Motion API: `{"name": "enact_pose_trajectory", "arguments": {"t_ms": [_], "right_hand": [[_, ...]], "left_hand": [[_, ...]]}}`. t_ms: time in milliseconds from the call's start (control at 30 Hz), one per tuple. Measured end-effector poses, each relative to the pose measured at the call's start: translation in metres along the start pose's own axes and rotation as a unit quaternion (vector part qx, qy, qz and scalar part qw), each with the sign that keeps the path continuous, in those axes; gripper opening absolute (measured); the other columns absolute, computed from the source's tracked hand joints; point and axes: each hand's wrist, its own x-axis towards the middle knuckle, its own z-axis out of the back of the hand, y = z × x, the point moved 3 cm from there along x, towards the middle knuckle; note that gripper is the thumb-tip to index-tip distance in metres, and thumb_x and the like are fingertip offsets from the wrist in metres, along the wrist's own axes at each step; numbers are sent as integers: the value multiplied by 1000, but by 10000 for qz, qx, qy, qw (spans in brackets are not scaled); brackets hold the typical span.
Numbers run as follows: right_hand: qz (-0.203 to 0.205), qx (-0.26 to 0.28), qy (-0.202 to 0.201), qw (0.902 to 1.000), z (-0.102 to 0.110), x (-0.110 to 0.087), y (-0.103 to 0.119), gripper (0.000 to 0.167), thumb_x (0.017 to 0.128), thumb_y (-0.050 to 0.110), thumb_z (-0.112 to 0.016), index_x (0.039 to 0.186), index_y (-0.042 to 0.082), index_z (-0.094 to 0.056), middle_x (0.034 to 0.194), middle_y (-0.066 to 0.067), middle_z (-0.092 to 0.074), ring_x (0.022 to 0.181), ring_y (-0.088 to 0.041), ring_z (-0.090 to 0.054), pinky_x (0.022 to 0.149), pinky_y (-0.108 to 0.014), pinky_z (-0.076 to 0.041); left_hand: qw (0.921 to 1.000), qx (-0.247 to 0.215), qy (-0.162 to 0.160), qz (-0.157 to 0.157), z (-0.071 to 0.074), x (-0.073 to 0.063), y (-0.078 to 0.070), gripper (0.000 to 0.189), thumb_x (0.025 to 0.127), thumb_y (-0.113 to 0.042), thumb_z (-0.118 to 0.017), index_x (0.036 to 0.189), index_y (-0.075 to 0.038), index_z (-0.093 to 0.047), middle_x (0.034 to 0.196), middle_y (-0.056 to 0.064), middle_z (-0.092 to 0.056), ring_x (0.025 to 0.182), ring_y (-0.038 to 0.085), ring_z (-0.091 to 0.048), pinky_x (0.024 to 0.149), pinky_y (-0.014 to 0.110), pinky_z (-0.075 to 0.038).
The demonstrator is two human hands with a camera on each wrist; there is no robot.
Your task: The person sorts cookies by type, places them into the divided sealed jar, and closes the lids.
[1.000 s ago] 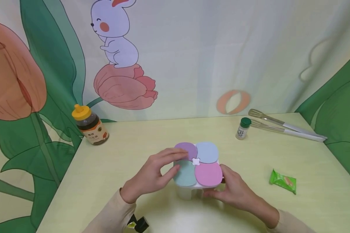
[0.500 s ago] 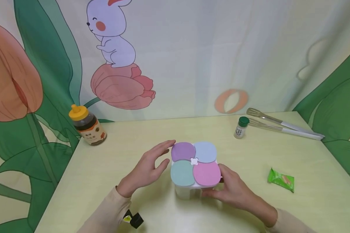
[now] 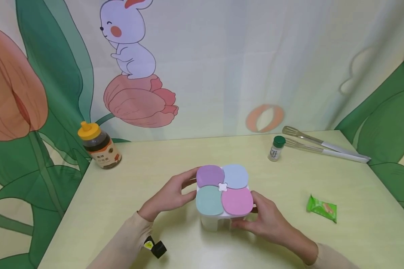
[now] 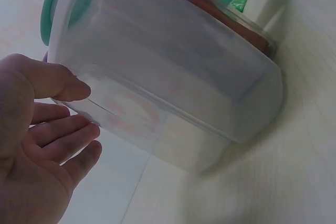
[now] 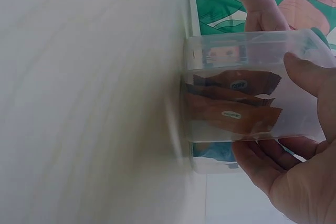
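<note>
A clear plastic storage box [image 4: 152,61] with a flower-shaped lid [image 3: 237,201] of purple, light blue, teal and pink petals stands on the table. Brown wrapped packets [image 5: 236,116] show through its right side. My right hand [image 3: 271,216] grips that side, thumb on the near face and fingers round the far one. On the opposite side my left hand [image 3: 170,192] touches the box just under the lid, fingers loosely extended; the lid's edge hides their tips from above. Thumb [image 4: 76,88] and fingertips lie close to a corner in the left wrist view.
Behind to the left stands a honey bottle [image 3: 102,149] with a yellow cap. A small green-capped shaker [image 3: 276,149] and metal tongs [image 3: 326,145] with white handles are at the back right. A green snack packet [image 3: 322,209] lies right of the box.
My left hand has come off the lid's top, moved to the left of the box, then come in against its side. The right hand has kept its hold.
</note>
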Motion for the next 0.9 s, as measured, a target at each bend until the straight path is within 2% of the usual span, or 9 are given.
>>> {"name": "enact_pose_trajectory", "arguments": {"t_ms": [233,433,767,900], "right_hand": [[62,-182,-157,9997,-2,-3,-2,71,68,47,-86,123,18,-52,117,8,-61,107,-14,-62,81,-27,-57],[-66,-199,-406,9990,-7,-5,-1,73,64,44,-89,116,14,-48,112,5,-61,103,-15,-61,80,-25,-57],[-180,-214,-778,9966,-12,-5,2,72,58,36,-93,111,14,-48,107,4,-61,101,-16,-62,79,-24,-58],[-184,-140,-856,9961,-13,-5,2,70,59,35,-94,109,14,-50,106,4,-61,100,-16,-62,77,-22,-58]], "left_hand": [[9997,-134,208,7,-4,3,8,61,91,-4,-64,146,-13,-42,143,1,-52,132,19,-50,108,31,-43],[9995,-179,276,33,-7,6,13,52,90,-8,-67,139,-10,-50,134,5,-59,129,20,-54,109,30,-42],[9971,-510,551,86,-4,12,19,55,88,-5,-70,139,-9,-50,137,5,-57,131,21,-51,110,31,-41],[9972,-470,566,144,-4,13,20,54,88,-3,-69,139,-7,-50,136,7,-58,129,23,-53,108,30,-43]]}}
